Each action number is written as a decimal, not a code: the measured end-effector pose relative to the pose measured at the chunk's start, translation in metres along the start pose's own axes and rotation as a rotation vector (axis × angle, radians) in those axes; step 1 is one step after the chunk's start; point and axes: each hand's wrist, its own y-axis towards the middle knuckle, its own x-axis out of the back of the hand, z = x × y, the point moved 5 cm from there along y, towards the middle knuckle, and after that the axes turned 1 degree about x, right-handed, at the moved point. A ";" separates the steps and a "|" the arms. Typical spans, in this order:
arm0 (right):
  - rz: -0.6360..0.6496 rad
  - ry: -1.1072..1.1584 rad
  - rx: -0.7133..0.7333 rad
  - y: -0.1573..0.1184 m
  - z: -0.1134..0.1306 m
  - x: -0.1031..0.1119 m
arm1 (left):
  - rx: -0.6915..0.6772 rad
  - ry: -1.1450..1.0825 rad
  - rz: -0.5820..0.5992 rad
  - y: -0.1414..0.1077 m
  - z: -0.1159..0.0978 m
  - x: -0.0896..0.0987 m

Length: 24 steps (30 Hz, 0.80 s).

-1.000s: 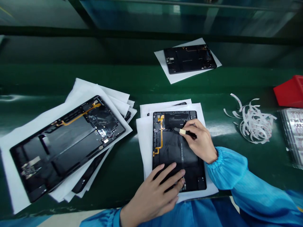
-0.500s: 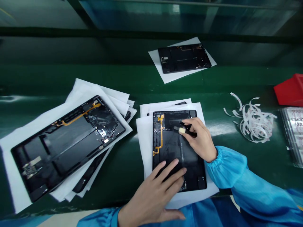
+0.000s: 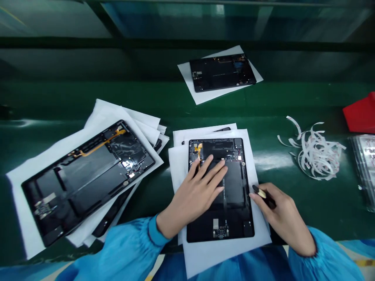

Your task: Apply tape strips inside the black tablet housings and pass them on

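A black tablet housing (image 3: 234, 183) with an orange flex cable at its upper left lies on white sheets (image 3: 202, 261) in front of me. My left hand (image 3: 196, 191) rests on its upper middle, fingers spread, holding nothing. Just off the housing's right edge, my right hand (image 3: 278, 210) grips a small black tool (image 3: 265, 196) with a pale yellow patch, its dark tip pointing to the upper left. The far end of the tool is hidden in the palm.
To the left, another open housing (image 3: 88, 179) lies tilted on stacked sheets. A third housing (image 3: 222, 73) is at the back. On the right are curled white strips (image 3: 318, 152), a red bin (image 3: 360, 115) and clear plastic trays (image 3: 365, 168).
My right hand has moved from above the housing down and right, past its right edge, still with the tool. My left hand has slid up the housing.
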 end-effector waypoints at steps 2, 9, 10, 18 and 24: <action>0.028 0.011 -0.010 -0.005 -0.002 -0.006 | 0.016 -0.029 0.013 0.004 0.004 -0.001; 0.066 0.037 -0.012 -0.004 0.006 -0.013 | 0.042 -0.115 0.089 0.000 0.002 -0.012; 0.072 0.044 -0.016 -0.005 0.008 -0.014 | 0.045 -0.133 0.094 -0.002 0.002 -0.011; -0.031 0.290 0.080 -0.014 0.010 -0.014 | 0.431 -0.774 -0.287 0.055 0.090 0.057; -0.197 0.599 -0.103 -0.007 -0.014 -0.032 | 0.923 -0.790 -0.469 0.149 0.223 0.070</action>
